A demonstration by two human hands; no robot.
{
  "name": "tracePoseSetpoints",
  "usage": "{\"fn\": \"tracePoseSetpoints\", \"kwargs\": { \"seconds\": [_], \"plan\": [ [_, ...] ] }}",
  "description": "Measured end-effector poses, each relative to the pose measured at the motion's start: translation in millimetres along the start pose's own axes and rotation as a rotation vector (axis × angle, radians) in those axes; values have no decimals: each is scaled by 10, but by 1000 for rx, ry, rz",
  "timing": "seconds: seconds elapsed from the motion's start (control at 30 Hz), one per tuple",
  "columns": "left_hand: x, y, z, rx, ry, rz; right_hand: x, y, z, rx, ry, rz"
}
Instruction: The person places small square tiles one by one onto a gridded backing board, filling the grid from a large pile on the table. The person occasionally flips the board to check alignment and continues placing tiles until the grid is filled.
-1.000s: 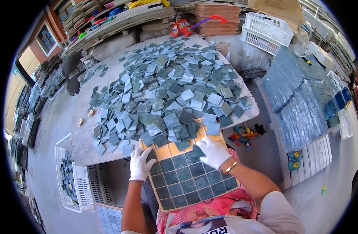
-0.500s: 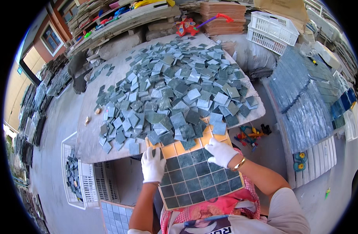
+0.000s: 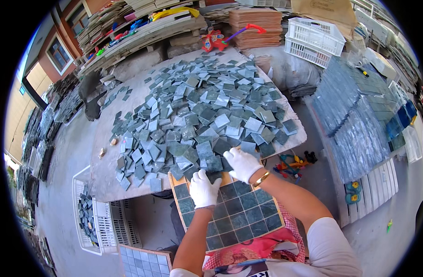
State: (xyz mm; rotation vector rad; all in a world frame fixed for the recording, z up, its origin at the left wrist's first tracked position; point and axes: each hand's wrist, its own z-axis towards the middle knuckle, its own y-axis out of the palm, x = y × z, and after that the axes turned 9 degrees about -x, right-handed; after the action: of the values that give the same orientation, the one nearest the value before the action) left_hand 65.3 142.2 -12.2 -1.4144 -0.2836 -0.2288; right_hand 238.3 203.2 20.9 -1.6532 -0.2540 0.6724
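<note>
Head view: loose square grey-green stone tiles (image 3: 202, 111) heaped on desk (image 3: 105, 164); set tiles (image 3: 232, 206) in rows on orange gridded board (image 3: 178, 179), between desk edge and pink checked apron (image 3: 293, 236). Gloved left hand (image 3: 204, 190) over board, gloved right hand (image 3: 242, 166) at heap's near edge; fingers bent on both, can't tell if any tile is gripped. Tiles probably stiff, light singly, brittle at corners, maybe slippery in gloves; best pinched by opposite edges. Hands and overlapping tiles hide board's far rows; fingertip contact unclear; board's underside unseen.
</note>
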Motion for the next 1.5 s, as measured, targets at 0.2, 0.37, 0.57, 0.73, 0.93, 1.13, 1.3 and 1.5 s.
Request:
{"fn": "tracePoseSetpoints", "kwargs": {
  "seconds": [0.2, 0.37, 0.57, 0.73, 0.93, 1.13, 1.3, 1.5],
  "plan": [
    [-140, -55, 15, -45, 127, -80, 627, -194, -691, -146, -40, 167],
    [-210, -63, 7, -53, 129, -84, 585, -77, -994, -148, -60, 289],
    [-267, -117, 116, -151, 224, -14, 534, 67, -962, -161, -173, 120],
    [-364, -399, 54, -108, 264, 77, 429, 44, -955, -318, -310, 121],
    [-180, -491, -555, -198, 337, -123, 313, 80, -1202, -32, -311, 89],
    [305, -16, -725, -222, 460, -146, 451, 217, -1135, 78, -10, 124],
    [288, -29, -754, -289, 486, -111, 479, 190, -1241, -14, -261, 39],
    [386, 0, -774, -276, 470, -98, 494, 130, -1040, 116, -151, 65]
  ]
}}
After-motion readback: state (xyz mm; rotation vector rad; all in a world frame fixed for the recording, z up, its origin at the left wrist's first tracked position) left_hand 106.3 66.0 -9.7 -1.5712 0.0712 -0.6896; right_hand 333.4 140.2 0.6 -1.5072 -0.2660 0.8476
